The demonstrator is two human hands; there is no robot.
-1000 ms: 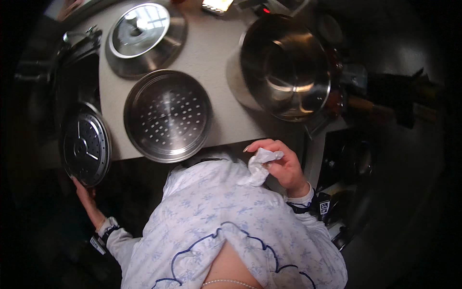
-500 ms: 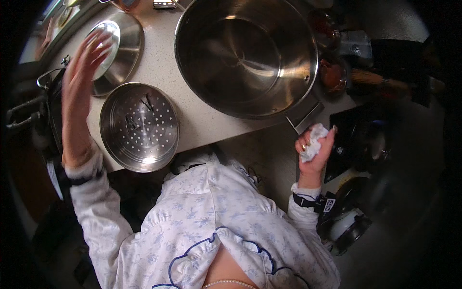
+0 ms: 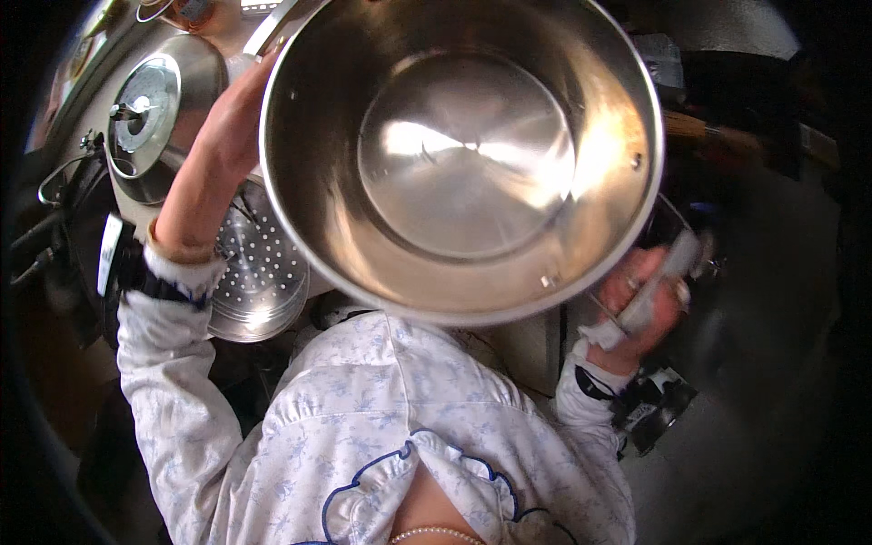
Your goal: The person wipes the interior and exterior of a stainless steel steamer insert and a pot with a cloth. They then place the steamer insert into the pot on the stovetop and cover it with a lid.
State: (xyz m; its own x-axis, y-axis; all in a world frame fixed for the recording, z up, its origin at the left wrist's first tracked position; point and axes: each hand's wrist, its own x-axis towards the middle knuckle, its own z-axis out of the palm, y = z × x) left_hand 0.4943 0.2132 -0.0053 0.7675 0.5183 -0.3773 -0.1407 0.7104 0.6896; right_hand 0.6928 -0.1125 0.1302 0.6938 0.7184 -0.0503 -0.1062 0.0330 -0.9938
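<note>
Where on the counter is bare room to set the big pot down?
Little shows. The pot hides most of the counter. At left, the lid and steamer tray crowd it. Only a narrow bare strip shows under the pot, beside the right hand.

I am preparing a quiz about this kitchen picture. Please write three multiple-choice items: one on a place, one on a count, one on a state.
1. Where is the perforated steamer insert?
A. Inside the pot
B. On the counter, below the left forearm
C. In the right hand

2. How many hands grip the large steel pot?
A. None
B. One
C. Two

3. In what state is the pot?
A. Empty
B. Full of water
C. Covered by a lid

Answers:
1. B: the insert lies on the counter under the raised forearm.
2. C: the left hand is at one rim, and the right hand, with a white cloth, at the other.
3. A: its bare shiny bottom shows.
</note>
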